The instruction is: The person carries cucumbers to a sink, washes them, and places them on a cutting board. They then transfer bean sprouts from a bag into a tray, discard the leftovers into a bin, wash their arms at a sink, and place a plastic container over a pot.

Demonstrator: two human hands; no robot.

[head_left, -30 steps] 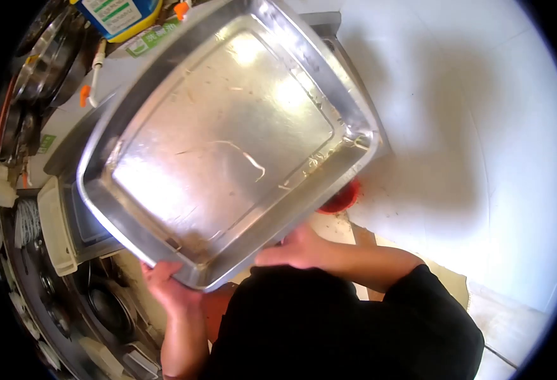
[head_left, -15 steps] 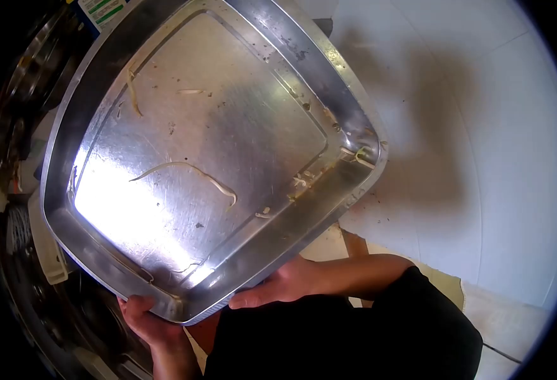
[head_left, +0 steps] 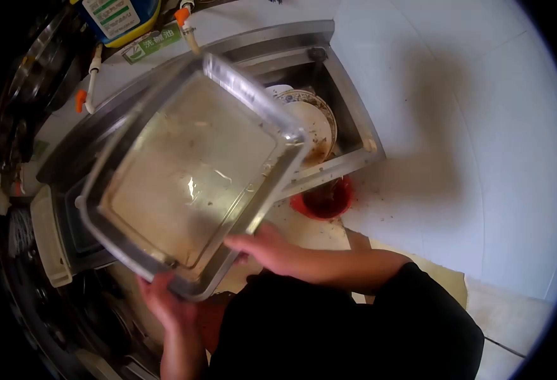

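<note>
A rectangular stainless steel tray [head_left: 158, 164] is tilted over the sink, with food scraps stuck to its bottom and along one side. My left hand [head_left: 164, 301] is closed on the tray's lower corner, thumb over the rim. Farther right, my right hand [head_left: 266, 248] grips the near long side with the thumb at the rim; its other fingers are partly hidden under the tray. Behind the tray, dirty plates [head_left: 323, 120] are stacked in the sink's right basin. Motion blurs the tray somewhat.
The metal sink [head_left: 354, 107] stands against a white wall [head_left: 481, 126]. Below its front edge is a red container [head_left: 326, 199]. Taps with orange handles [head_left: 182, 17] and a blue-yellow jug [head_left: 123, 19] are at the back. A whitish plastic bin [head_left: 50, 244] sits at left.
The tray has been lowered away from the camera and turned, so the sink, plates and red container show. Both hands have kept hold of it. The long pale strand is no longer distinct.
</note>
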